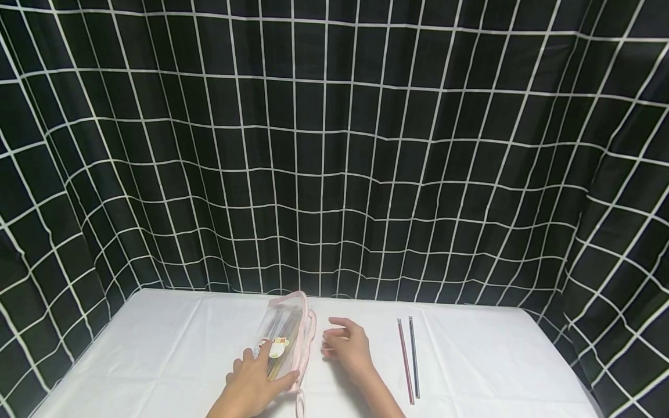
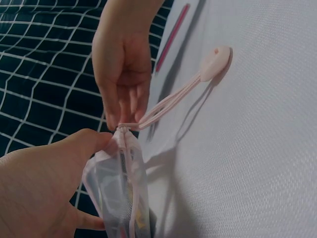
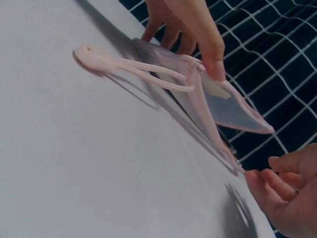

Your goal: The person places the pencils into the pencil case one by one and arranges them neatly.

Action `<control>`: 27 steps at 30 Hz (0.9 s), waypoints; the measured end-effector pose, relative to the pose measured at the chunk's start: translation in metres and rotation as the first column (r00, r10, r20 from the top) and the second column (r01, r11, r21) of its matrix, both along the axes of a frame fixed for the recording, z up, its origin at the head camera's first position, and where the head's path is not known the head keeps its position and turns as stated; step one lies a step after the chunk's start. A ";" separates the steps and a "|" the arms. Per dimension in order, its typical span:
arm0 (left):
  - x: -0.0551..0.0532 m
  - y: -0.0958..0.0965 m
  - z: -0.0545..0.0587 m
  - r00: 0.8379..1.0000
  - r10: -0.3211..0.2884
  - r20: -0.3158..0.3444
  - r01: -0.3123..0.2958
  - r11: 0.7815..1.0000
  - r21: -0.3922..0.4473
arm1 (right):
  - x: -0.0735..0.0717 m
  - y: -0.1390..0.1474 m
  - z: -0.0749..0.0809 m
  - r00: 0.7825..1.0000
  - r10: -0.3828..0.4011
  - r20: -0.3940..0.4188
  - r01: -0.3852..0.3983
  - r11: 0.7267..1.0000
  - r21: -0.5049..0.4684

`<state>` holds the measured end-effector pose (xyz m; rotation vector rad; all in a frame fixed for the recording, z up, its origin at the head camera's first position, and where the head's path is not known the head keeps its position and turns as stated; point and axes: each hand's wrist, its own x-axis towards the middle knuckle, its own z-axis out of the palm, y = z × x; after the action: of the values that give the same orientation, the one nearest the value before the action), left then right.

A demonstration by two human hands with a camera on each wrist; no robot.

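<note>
A clear pencil case [image 1: 284, 325] with pink trim lies on the white table, several long thin items showing through it. My left hand [image 1: 251, 377] grips it, thumb on the zip side and fingers spread over the clear side. In the right wrist view the pencil case [image 3: 203, 99] has its two pink edges parted. To its right is my right hand [image 1: 350, 348], fingers loosely bent, holding nothing; its fingertips are close to the pink edge in the right wrist view, and I cannot tell whether they touch. A pink cord loop [image 2: 171, 101] with a pale tab hangs from the zip end.
Right of my right hand, a red pencil [image 1: 405, 361] and a dark pencil [image 1: 414, 357] lie side by side on the white table [image 1: 481, 360]. Behind and at both sides hangs a black curtain [image 1: 334, 145] with a white grid.
</note>
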<state>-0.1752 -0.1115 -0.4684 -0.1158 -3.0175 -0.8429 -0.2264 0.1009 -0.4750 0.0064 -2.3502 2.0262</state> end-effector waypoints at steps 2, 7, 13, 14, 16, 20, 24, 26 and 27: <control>0.000 0.000 0.000 1.000 0.002 0.002 -0.002 1.000 -0.001 | 0.000 0.004 0.001 1.000 -0.017 -0.004 0.017 1.000 0.016; 0.000 0.000 -0.001 1.000 0.002 -0.003 -0.002 1.000 0.002 | 0.000 0.010 -0.001 0.998 -0.063 -0.025 0.064 0.995 0.073; 0.000 0.000 -0.001 1.000 -0.004 -0.005 0.004 1.000 0.007 | 0.000 0.017 -0.005 0.993 -0.105 -0.059 0.111 0.986 0.121; 0.000 0.000 -0.001 1.000 -0.005 -0.003 0.005 1.000 0.007 | 0.000 0.019 -0.006 0.992 -0.109 -0.066 0.116 0.986 0.123; 0.000 0.000 -0.001 1.000 -0.007 0.004 0.007 1.000 0.004 | 0.000 0.021 -0.006 0.990 -0.116 -0.082 0.127 0.983 0.135; -0.001 0.000 0.000 1.000 -0.010 0.010 0.010 1.000 -0.007 | -0.002 0.028 -0.005 0.985 -0.136 -0.106 0.150 0.978 0.143; -0.001 0.001 0.001 1.000 -0.011 0.005 0.011 1.000 -0.010 | -0.002 0.037 -0.002 0.981 -0.151 -0.120 0.166 0.978 0.128; 0.000 0.001 0.001 1.000 -0.012 0.005 0.012 1.000 -0.011 | -0.002 0.042 -0.001 0.978 -0.163 -0.131 0.179 0.975 0.128; 0.000 0.001 0.001 1.000 -0.012 0.005 0.012 1.000 -0.011 | -0.001 0.044 0.000 0.976 -0.168 -0.139 0.187 0.973 0.135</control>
<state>-0.1754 -0.1107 -0.4677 -0.1322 -3.0298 -0.8294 -0.2277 0.1448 -0.4747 -0.0668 -2.3242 1.7164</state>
